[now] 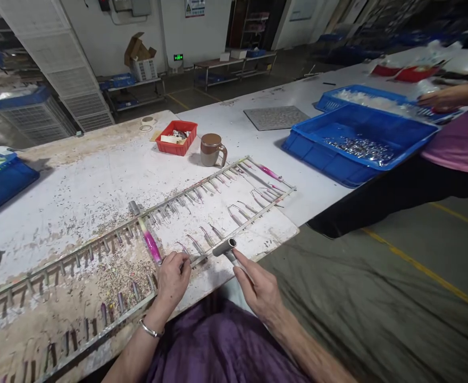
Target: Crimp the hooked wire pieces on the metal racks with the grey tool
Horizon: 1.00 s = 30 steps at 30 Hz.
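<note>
My right hand (260, 284) is closed around a metal hammer (224, 247) with a hollow, pipe-like head, held just above the near rail of a long metal rack (253, 217). At that same rail, my left hand (173, 279) has its fingers pinched together; what sits between them is hidden. Beside its knuckles, a fishing lure (151, 242), magenta with a pale yellow end, spans the rack. Short metal pegs and thin wire hooks line both rails. Another magenta lure (269, 172) lies across the rack's far end.
Paint flakes cover the white table (86, 186). Beyond the rack stand a brown mug (210, 150) and a red tray (173, 147). A blue bin (317, 149) with shiny small parts is at right, near a co-worker's hand (449, 97). Another blue bin (2, 186) is at left.
</note>
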{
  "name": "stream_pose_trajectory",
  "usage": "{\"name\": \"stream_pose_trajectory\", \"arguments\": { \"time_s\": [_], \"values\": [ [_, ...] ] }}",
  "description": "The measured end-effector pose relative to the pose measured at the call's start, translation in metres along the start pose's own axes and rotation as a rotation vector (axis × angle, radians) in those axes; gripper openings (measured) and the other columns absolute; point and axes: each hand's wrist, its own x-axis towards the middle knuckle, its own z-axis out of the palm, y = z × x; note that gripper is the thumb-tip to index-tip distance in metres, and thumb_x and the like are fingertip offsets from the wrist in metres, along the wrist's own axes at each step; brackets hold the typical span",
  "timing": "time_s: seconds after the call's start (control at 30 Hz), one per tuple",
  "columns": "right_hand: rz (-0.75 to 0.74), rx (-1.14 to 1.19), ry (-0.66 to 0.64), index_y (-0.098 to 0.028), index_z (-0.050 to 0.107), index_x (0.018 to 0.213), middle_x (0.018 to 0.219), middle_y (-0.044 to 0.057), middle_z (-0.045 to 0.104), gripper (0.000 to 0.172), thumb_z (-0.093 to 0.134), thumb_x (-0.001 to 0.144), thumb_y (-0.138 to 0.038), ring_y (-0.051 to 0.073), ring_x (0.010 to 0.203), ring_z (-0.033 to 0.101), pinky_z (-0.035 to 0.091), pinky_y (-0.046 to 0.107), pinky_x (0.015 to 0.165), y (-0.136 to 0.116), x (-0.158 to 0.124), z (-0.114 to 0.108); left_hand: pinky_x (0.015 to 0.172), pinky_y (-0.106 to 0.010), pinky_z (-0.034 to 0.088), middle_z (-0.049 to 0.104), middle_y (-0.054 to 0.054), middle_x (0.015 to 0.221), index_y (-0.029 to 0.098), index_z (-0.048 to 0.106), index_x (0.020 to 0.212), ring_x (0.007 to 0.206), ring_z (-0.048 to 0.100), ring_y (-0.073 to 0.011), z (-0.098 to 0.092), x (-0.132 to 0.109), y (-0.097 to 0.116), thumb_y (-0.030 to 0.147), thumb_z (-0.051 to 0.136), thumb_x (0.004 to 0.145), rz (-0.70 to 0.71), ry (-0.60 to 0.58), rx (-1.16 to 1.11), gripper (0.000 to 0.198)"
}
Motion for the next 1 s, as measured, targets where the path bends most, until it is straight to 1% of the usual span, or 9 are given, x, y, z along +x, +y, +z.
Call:
{"name": "stream_pose_trajectory", "arguments": {
  "time_s": [0.07, 0.13, 0.27, 0.47, 0.63, 0.73, 0.83, 0.9, 1.0],
  "values": [
    [0.041, 0.014, 0.002, -0.021, 0.058, 0.157, 0.114, 0.012, 0.083, 0.048, 0.054, 0.109, -0.02, 0.02, 0.088, 0.08, 0.066, 0.028, 0.074, -0.002, -0.007, 0.007, 0.077, -0.032, 0.056, 0.072, -0.004, 0.086, 0.022, 0.075, 0.101, 0.083, 0.072, -0.0206, 0.002, 0.0, -0.002, 0.019, 0.057, 0.098, 0.023, 0.01, 0.012, 0.019],
    [0.085, 0.021, -0.006, -0.02, 0.062, 0.153, 0.112, 0.011, 0.083, 0.044, 0.054, 0.11, -0.022, 0.02, 0.087, 0.081, 0.066, 0.027, 0.074, -0.003, -0.014, 0.014, 0.074, -0.031, 0.057, 0.071, -0.003, 0.083, 0.022, 0.077, 0.104, 0.078, 0.071, -0.02, 0.004, 0.0, -0.005, 0.019, 0.058, 0.097, 0.06, 0.026, 0.024, 0.02],
    [0.111, 0.039, -0.043, -0.021, 0.062, 0.153, 0.112, 0.011, 0.084, 0.044, 0.053, 0.11, -0.024, 0.021, 0.087, 0.08, 0.066, 0.028, 0.075, -0.002, -0.02, 0.022, 0.073, -0.031, 0.057, 0.068, -0.002, 0.081, 0.023, 0.078, 0.105, 0.078, 0.071, -0.0197, 0.008, -0.001, -0.009, 0.017, 0.057, 0.098, 0.148, 0.059, 0.06, 0.023],
    [0.037, 0.02, -0.072, -0.023, 0.054, 0.159, 0.106, 0.01, 0.083, 0.05, 0.054, 0.11, -0.02, 0.019, 0.079, 0.077, 0.064, 0.028, 0.069, -0.007, -0.003, 0.015, 0.077, -0.033, 0.058, 0.068, -0.003, 0.085, 0.022, 0.074, 0.103, 0.083, 0.069, -0.0206, 0.009, -0.003, -0.01, 0.015, 0.056, 0.101, 0.224, 0.076, 0.112, 0.019],
    [-0.064, -0.007, -0.051, -0.024, 0.044, 0.166, 0.095, 0.007, 0.078, 0.057, 0.052, 0.11, -0.019, 0.019, 0.073, 0.072, 0.059, 0.028, 0.063, -0.013, 0.011, 0.009, 0.078, -0.034, 0.057, 0.067, -0.003, 0.084, 0.021, 0.068, 0.097, 0.083, 0.066, -0.0215, 0.011, -0.004, -0.008, 0.008, 0.059, 0.096, 0.275, 0.12, 0.156, 0.016],
    [-0.131, -0.073, -0.128, -0.021, 0.046, 0.163, 0.081, 0.002, 0.07, 0.053, 0.052, 0.11, -0.019, 0.016, 0.063, 0.066, 0.053, 0.026, 0.055, -0.012, 0.01, 0.012, 0.077, -0.035, 0.056, 0.066, -0.004, 0.083, 0.021, 0.065, 0.093, 0.083, 0.065, -0.0228, 0.013, -0.005, -0.007, 0.006, 0.061, 0.094, 0.286, 0.142, 0.203, 0.016],
    [-0.165, -0.108, -0.195, -0.019, 0.052, 0.157, 0.074, 0.0, 0.065, 0.047, 0.051, 0.11, -0.02, 0.015, 0.058, 0.062, 0.049, 0.025, 0.051, -0.011, 0.009, 0.012, 0.076, -0.036, 0.055, 0.064, -0.004, 0.082, 0.022, 0.063, 0.091, 0.082, 0.064, -0.0232, 0.013, -0.006, -0.005, 0.004, 0.06, 0.093, 0.285, 0.149, 0.223, 0.018],
    [-0.147, -0.089, -0.167, -0.021, 0.049, 0.16, 0.078, 0.001, 0.066, 0.05, 0.051, 0.109, -0.018, 0.016, 0.06, 0.063, 0.05, 0.026, 0.053, -0.013, 0.011, 0.008, 0.077, -0.036, 0.055, 0.063, -0.004, 0.082, 0.022, 0.061, 0.09, 0.082, 0.063, -0.0231, 0.012, -0.007, -0.004, 0.004, 0.059, 0.093, 0.284, 0.143, 0.216, 0.019],
    [-0.131, -0.07, -0.083, -0.023, 0.039, 0.167, 0.083, 0.003, 0.069, 0.06, 0.051, 0.109, -0.016, 0.017, 0.064, 0.064, 0.051, 0.028, 0.057, -0.018, 0.015, 0.003, 0.078, -0.036, 0.056, 0.063, -0.004, 0.083, 0.022, 0.06, 0.089, 0.084, 0.063, -0.0229, 0.011, -0.007, -0.003, 0.003, 0.059, 0.091, 0.273, 0.13, 0.202, 0.02]
  ]
}}
